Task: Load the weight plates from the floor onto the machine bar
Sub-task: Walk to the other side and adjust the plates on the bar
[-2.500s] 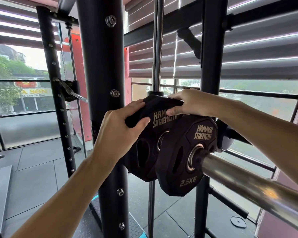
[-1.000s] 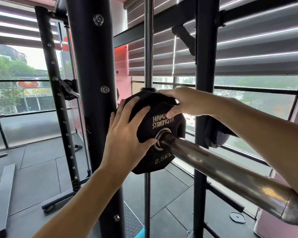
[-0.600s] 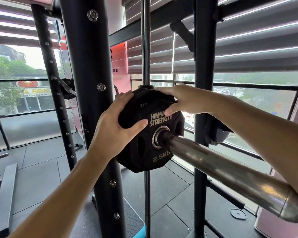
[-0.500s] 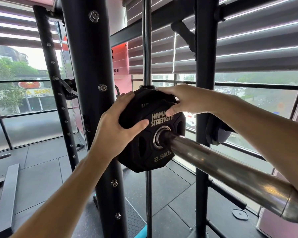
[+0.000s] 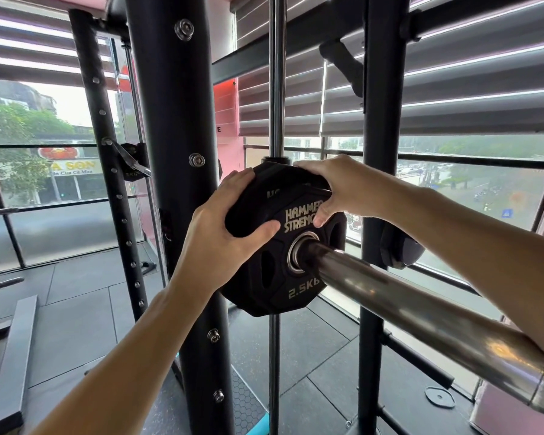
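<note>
- A head-worn camera looks along a steel bar (image 5: 421, 312) that runs from 4 o'clock in toward the centre of the view.
- A black plate (image 5: 283, 268), marked Hammer Strength and 2.5 kg, sits threaded on the bar at the centre, far down the sleeve beside a black upright (image 5: 182, 199).
- A second plate edge (image 5: 264, 186) shows just behind it at 12 o'clock of the first; both look pushed together.
- The left hand (image 5: 223, 227) grasps the plates at their 10 o'clock edge, fingers wrapped behind and thumb pressed on the front face.
- The right hand (image 5: 336, 186) grasps the 1 o'clock edge, fingers curled over the rim and thumb on the lettering.
- At 3 o'clock, beyond a second post, a dark round part (image 5: 399, 249) of the machine is visible.
- Small disc (image 5: 439, 397) lies on the floor (image 5: 76, 309) at 5 o'clock; I cannot tell whether it is a plate.
- Judgement: this load seems nearly seated, with only a final push and release left. No other plates awaiting loading are in view, so how many remain cannot be told.
</note>
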A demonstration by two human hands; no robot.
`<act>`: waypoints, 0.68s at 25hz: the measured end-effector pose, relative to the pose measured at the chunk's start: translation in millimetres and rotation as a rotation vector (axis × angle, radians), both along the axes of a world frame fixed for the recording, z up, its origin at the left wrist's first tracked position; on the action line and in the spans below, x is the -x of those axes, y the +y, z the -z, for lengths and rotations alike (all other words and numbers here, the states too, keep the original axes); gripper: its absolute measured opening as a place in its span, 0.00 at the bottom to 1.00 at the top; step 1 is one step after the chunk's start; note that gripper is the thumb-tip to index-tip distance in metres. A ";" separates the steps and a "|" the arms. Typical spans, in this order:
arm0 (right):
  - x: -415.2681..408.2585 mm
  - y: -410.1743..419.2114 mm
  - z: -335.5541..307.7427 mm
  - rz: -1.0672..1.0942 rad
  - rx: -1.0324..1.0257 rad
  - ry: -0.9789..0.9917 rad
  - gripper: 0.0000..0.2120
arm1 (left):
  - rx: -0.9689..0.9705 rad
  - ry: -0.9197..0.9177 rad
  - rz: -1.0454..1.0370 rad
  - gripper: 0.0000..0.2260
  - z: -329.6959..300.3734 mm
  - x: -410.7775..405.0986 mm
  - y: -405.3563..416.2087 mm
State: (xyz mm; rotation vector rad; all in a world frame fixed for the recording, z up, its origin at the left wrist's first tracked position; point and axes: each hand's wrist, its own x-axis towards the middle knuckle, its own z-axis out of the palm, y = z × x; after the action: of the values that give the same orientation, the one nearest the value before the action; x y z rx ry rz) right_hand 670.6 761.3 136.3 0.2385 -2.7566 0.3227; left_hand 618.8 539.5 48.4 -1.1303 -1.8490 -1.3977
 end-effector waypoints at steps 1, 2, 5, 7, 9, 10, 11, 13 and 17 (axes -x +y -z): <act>-0.3 -0.3 0.2 0.003 0.002 -0.008 0.47 | 0.000 0.005 0.000 0.31 -0.1 -0.3 0.2; -0.5 -0.4 0.6 0.004 0.009 -0.012 0.46 | 0.001 0.009 -0.003 0.31 -0.5 -0.4 0.3; 0.6 0.2 2.8 0.010 0.031 -0.011 0.46 | 0.010 0.004 -0.010 0.31 -1.0 -0.4 0.0; 2.4 0.6 3.3 0.019 0.025 -0.014 0.48 | 0.014 0.003 -0.015 0.32 -0.3 1.2 -0.1; 3.2 2.0 4.9 0.015 0.029 -0.012 0.50 | 0.022 0.005 -0.019 0.32 0.7 2.3 0.7; 3.6 2.5 5.9 0.015 0.031 -0.012 0.50 | 0.023 0.004 -0.022 0.32 1.2 2.6 0.7; 3.4 2.7 6.9 0.019 0.030 -0.015 0.50 | 0.025 0.003 -0.026 0.32 1.6 3.1 0.6; 1.5 2.0 8.6 0.029 0.026 -0.021 0.51 | 0.029 0.001 -0.027 0.32 1.1 2.1 0.7; -8.7 -5.8 8.8 0.069 -0.064 0.006 0.51 | 0.052 0.028 -0.054 0.32 0.6 -1.4 -1.2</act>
State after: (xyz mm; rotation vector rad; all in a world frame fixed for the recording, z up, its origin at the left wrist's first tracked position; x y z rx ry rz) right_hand 679.3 755.5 127.5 0.1594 -2.7648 0.2155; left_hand 620.2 538.3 47.8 -1.1114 -1.8916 -1.3048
